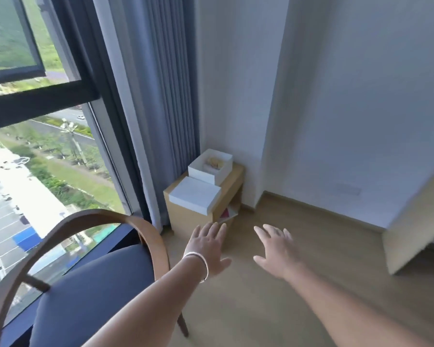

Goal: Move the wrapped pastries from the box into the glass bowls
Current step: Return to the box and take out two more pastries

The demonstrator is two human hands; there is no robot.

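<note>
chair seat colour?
Dark blue chair seat, wooden frame; head view.

Two bare forearms show, no sleeves reaching as far as the elbows. The left hand [208, 249] has a thin, pale bangle [198, 265] round the wrist. The right hand [277, 250] wears nothing: no ring, watch or band can be made out.

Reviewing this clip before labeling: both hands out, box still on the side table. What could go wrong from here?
1. The open box sits by the side table edge; a clumsy grab might tip it.
2. The chair crowds the left hand.
3. No glass bowls are in view, so the drop-off spot is unknown. The right hand is empty.
</note>
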